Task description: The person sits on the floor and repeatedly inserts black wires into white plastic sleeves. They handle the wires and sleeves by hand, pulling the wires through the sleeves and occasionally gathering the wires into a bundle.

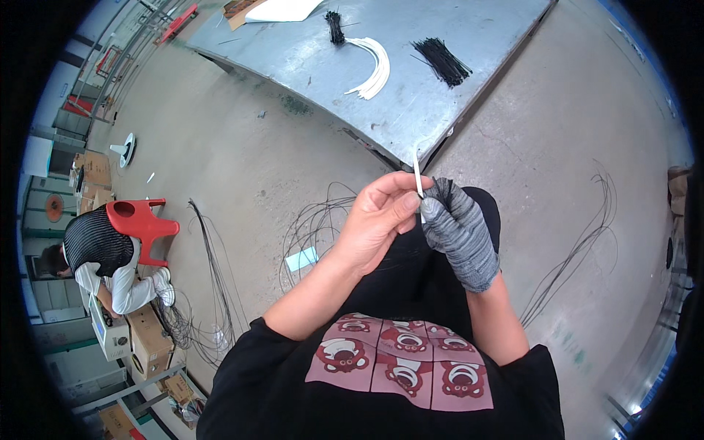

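In front of my lap, both hands meet around a narrow white strip that stands nearly upright. My left hand is bare and pinches the strip between thumb and fingers. A grey knitted glove covers my right hand, its fingers curled closed and its thumb against the strip's lower end. Dark thin strands show between the gloved fingers; their full shape is hidden. Beyond my hands, a curved bundle of white strips lies on the metal table, between two bundles of short black strands.
Loops of black wire lie on the floor at left, beside a pale blue card. More long wires lie at right. Far left, another person bends over beside a red stool, near a white machine and cardboard boxes.
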`<state>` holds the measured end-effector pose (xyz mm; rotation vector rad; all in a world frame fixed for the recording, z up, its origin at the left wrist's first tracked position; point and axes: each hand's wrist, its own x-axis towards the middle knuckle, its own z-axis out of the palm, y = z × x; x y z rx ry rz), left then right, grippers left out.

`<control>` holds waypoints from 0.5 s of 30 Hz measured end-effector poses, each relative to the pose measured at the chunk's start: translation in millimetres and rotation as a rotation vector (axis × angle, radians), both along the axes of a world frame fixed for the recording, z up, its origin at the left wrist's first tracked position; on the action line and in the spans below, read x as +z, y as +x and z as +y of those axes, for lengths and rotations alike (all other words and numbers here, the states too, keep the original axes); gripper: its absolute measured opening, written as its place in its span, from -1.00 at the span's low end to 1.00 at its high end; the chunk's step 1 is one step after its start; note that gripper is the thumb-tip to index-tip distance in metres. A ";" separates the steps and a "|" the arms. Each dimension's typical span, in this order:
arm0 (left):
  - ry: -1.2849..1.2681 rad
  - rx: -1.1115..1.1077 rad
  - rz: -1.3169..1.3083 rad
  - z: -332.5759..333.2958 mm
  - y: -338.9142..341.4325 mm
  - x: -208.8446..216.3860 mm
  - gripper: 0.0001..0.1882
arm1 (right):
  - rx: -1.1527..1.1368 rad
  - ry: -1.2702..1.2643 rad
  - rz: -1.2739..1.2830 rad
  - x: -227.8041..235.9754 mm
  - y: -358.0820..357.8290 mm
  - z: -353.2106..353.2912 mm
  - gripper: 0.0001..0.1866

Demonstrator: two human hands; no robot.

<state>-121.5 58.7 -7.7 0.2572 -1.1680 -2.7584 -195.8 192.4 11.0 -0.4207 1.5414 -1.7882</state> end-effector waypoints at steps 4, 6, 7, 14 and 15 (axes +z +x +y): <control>-0.032 0.131 0.031 11.2 14.1 5.9 -0.86 | 0.007 0.023 0.004 6.3 11.0 12.5 -0.87; -0.077 0.225 0.043 11.1 18.4 11.4 -0.88 | -0.063 0.059 0.014 7.4 19.0 15.8 -0.89; -0.083 0.253 0.048 12.2 20.9 13.2 -0.88 | -0.070 0.050 0.076 7.9 23.4 18.8 -0.90; -0.211 0.380 0.081 18.3 33.5 16.4 -0.84 | -0.135 0.087 0.383 14.3 41.4 25.9 -0.94; -0.228 0.383 0.077 18.3 35.3 16.7 -0.83 | -0.151 0.084 0.378 13.6 42.0 25.9 -0.94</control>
